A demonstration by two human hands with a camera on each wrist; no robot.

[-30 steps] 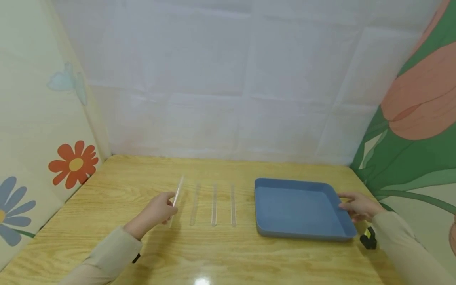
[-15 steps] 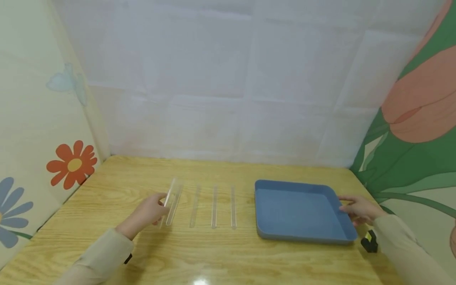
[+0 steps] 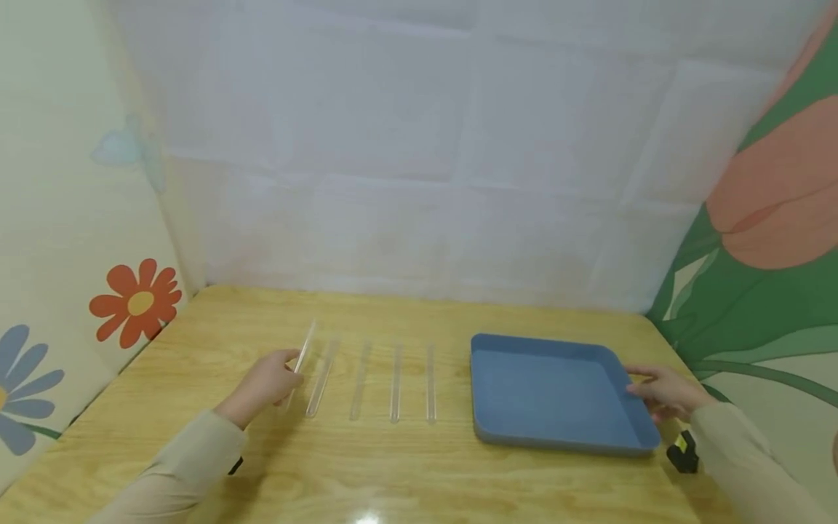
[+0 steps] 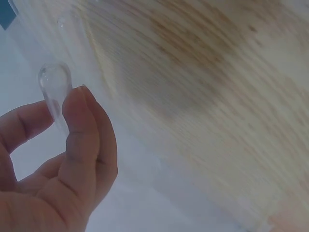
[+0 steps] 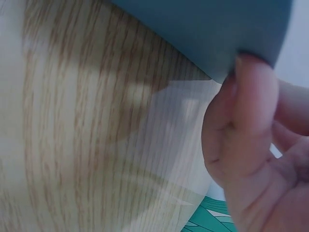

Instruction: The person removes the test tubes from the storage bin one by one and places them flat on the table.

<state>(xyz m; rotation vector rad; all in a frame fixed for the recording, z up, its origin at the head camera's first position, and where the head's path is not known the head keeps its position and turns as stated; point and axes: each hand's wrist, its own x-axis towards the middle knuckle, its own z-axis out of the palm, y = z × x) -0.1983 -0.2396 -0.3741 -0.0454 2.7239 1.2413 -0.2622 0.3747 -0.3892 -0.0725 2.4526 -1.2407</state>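
Note:
My left hand pinches a clear test tube near its middle, tilted above the left of the table. In the left wrist view, the tube's rounded end sticks out past the fingertips. Just right of that hand, several more clear test tubes lie in a spaced row, the leftmost tube slightly slanted. A blue rectangular tray sits right of the row. My right hand grips the tray's right rim, thumb over the edge; its lower fingers are partly hidden behind the tray.
The wood-grain table is backed by a white sheet. Flower-printed panels stand at the left and right. A black wrist device shows by the right sleeve.
My left hand has moved left with its test tube, and one more lying tube now shows to its right. My right hand stays on the tray rim.

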